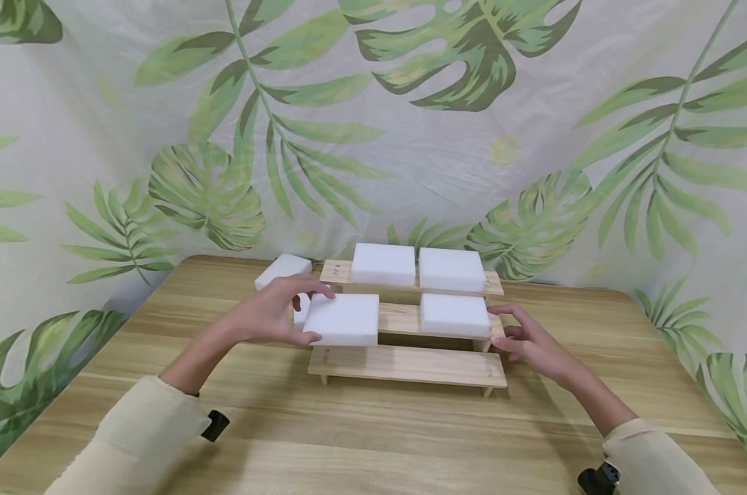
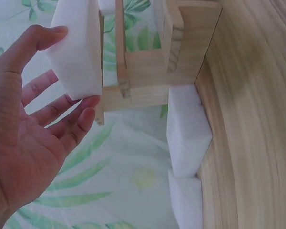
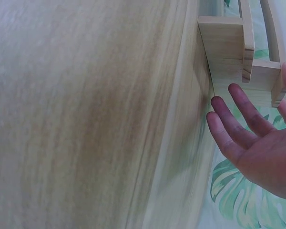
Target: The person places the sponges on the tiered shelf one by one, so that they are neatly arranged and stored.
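My left hand (image 1: 265, 313) grips a white foam block (image 1: 341, 322) at its left end, the thumb on the near edge and the fingers at the far side. In the head view this block overlaps the left end of the middle tier (image 1: 396, 319) of a wooden step stand. Another white foam block (image 1: 454, 314) lies flat on the right end of that tier. Beside that end is my right hand (image 1: 531, 344), thumb and forefinger right at the tier's corner. Its other fingers stretch out loosely in the right wrist view.
Two white foam blocks (image 1: 382, 264) rest on the stand's top tier (image 1: 338, 271). The low front tier (image 1: 404, 362) bears nothing. Behind my left hand, more foam blocks (image 2: 188, 131) stand on the wooden table (image 1: 373, 440). A leaf-patterned cloth (image 1: 435, 165) hangs behind.
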A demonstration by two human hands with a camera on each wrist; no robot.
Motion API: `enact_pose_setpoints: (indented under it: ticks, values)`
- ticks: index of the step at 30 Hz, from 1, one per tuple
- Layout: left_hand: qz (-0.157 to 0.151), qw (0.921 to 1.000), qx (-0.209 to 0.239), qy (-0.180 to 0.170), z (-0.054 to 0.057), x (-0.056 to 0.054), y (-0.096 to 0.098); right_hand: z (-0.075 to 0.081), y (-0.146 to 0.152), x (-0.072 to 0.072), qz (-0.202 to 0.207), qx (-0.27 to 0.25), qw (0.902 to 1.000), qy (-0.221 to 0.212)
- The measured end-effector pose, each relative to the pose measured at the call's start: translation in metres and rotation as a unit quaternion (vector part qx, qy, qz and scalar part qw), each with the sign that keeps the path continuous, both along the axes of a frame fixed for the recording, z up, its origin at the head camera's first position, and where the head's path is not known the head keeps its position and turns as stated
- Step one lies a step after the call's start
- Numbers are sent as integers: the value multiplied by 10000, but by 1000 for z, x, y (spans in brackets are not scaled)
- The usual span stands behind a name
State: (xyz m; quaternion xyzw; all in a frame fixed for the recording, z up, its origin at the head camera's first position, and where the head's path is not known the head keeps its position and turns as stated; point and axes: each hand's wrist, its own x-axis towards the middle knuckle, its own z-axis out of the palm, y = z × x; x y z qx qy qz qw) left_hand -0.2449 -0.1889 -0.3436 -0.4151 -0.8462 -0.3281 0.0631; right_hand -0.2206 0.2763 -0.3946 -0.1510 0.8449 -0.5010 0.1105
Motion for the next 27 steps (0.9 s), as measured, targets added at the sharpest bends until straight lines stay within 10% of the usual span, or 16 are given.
enact_pose_setpoints:
  ticks: [27]
  values:
    - [52,9997,-226,23,-13,-2,50,-1,0,-1,-12,1,10000,-7]
